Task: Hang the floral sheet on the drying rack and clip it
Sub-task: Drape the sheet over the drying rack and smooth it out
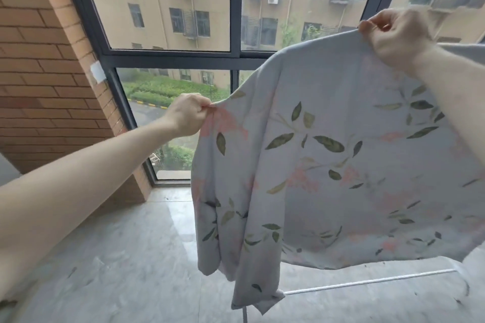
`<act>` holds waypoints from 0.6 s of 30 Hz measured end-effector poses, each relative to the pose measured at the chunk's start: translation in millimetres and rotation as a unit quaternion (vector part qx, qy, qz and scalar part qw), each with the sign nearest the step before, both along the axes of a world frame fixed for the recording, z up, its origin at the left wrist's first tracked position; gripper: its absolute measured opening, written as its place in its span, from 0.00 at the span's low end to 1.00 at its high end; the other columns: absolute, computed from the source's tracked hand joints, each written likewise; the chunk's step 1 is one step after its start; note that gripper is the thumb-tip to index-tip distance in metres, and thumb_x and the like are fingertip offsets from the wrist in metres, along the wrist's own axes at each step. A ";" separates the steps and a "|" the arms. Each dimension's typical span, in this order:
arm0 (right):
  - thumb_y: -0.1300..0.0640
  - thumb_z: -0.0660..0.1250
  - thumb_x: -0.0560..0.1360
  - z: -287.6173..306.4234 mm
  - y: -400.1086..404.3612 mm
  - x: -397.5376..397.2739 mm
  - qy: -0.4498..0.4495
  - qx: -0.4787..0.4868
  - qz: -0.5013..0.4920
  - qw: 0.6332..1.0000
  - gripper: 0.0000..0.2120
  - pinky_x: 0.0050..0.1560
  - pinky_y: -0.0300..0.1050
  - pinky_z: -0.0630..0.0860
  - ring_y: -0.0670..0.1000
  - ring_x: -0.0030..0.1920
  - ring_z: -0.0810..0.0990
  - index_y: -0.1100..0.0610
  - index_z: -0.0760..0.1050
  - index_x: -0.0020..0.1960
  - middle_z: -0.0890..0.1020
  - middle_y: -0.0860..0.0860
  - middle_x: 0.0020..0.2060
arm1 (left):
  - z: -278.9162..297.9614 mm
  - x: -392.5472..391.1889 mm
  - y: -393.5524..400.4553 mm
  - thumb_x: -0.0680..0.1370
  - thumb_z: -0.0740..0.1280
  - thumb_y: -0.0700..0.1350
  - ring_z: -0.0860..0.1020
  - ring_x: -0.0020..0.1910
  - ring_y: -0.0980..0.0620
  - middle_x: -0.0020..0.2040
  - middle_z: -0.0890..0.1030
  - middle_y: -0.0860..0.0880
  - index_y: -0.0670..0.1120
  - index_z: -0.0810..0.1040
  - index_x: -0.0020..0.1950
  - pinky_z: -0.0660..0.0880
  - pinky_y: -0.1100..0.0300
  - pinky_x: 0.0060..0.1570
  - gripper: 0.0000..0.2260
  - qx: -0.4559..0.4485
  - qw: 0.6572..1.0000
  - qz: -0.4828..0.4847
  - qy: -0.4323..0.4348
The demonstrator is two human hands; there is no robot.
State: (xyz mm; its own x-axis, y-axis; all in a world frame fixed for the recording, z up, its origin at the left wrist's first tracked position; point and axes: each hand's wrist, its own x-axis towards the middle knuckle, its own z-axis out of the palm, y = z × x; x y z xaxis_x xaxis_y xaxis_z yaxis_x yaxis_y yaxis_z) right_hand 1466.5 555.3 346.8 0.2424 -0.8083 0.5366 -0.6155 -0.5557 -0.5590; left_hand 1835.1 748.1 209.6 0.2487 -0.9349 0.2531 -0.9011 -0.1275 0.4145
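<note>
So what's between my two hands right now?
In the head view, only the top edge of the pale blue floral sheet spans from the left hand up to the right hand; both pinch it, window glass behind.

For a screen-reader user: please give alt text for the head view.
Two hands hold up a floral sheet by its top edge, left hand lower, right hand higher. A white rack bar shows below, a window behind.
</note>
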 end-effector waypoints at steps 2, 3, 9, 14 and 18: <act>0.42 0.66 0.80 11.6 -5.7 -3.7 -0.044 -0.009 -0.031 0.998 0.17 0.24 0.29 0.67 0.41 0.30 0.71 0.55 0.82 0.55 0.77 0.46 0.35 | 22.6 1.4 -8.7 0.82 0.62 0.46 0.81 0.40 0.42 0.38 0.83 0.47 0.45 0.83 0.41 0.80 0.49 0.42 0.15 -0.008 0.999 0.018 0.029; 0.42 0.66 0.80 24.4 -7.3 -5.4 -0.063 -0.017 -0.040 0.997 0.16 0.23 0.29 0.66 0.41 0.29 0.72 0.53 0.82 0.55 0.78 0.49 0.37 | 38.6 0.1 -15.1 0.81 0.62 0.46 0.81 0.36 0.45 0.34 0.82 0.49 0.46 0.82 0.39 0.81 0.52 0.39 0.14 -0.024 0.998 0.028 0.052; 0.37 0.64 0.75 85.5 -24.7 -25.0 -0.157 -0.095 -0.147 0.972 0.14 0.48 0.43 0.79 0.46 0.43 0.79 0.46 0.79 0.47 0.81 0.48 0.44 | 126.9 -25.1 -84.8 0.80 0.62 0.47 0.85 0.34 0.48 0.35 0.85 0.46 0.46 0.84 0.40 0.84 0.54 0.39 0.14 -0.109 0.979 0.045 0.166; 0.43 0.69 0.79 76.5 -35.9 -44.2 0.030 -0.014 -0.102 0.994 0.16 0.61 0.45 0.76 0.53 0.52 0.81 0.54 0.83 0.56 0.83 0.52 0.49 | 123.5 -50.9 -114.3 0.80 0.60 0.41 0.83 0.43 0.42 0.47 0.86 0.43 0.46 0.83 0.46 0.84 0.55 0.51 0.12 0.023 0.982 0.060 0.179; 0.46 0.68 0.81 40.2 -33.1 -44.5 0.235 0.035 -0.026 0.971 0.12 0.53 0.49 0.76 0.59 0.50 0.80 0.54 0.82 0.51 0.83 0.58 0.51 | 106.7 -84.1 -93.8 0.78 0.64 0.36 0.81 0.38 0.51 0.42 0.83 0.48 0.49 0.83 0.46 0.82 0.61 0.38 0.11 0.071 0.973 0.013 0.219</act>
